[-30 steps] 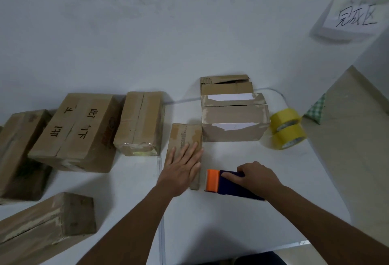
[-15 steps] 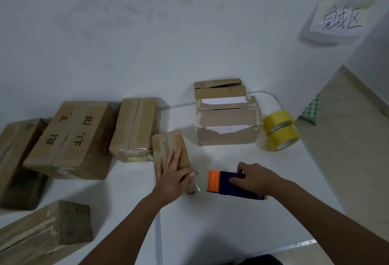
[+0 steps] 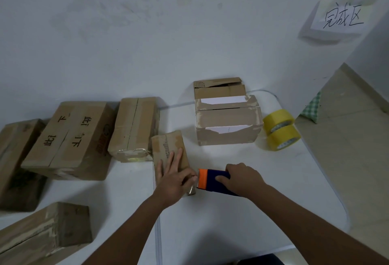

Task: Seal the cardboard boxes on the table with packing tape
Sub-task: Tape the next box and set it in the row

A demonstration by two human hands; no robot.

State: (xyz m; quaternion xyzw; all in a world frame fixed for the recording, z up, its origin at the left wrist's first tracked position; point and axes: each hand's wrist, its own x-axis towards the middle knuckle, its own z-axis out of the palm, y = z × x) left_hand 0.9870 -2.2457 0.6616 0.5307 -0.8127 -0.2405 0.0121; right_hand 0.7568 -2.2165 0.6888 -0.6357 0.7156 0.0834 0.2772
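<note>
Stacked boxes on my left: the big printed carton (image 3: pixel 69 138) and the taped box (image 3: pixel 134 128) crowd the small box's far left corner, so if it slides that way it jams against them.
Small cardboard box: the small cardboard box (image 3: pixel 168 146) lies flat mid-table under my palm; it looks light, so I reckon it skids if I pull hard.
Left hand: my left hand (image 3: pixel 174 178) presses down, fingers spread, thumb and forefinger seeming to pinch the tape end at the near right corner. I can't tell for sure.
Tape dispenser: the blue-and-orange tape dispenser (image 3: pixel 212 182) sits right at that corner; tape could wrinkle or land crooked.
Right hand: my right hand (image 3: pixel 242 178) wraps the dispenser; its blade edge is close to my left fingertips, risking a nick.
Spare rolls: the yellow tape rolls (image 3: pixel 281 129) sit near the table's (image 3: pixel 231 222) right edge and could roll off.
</note>
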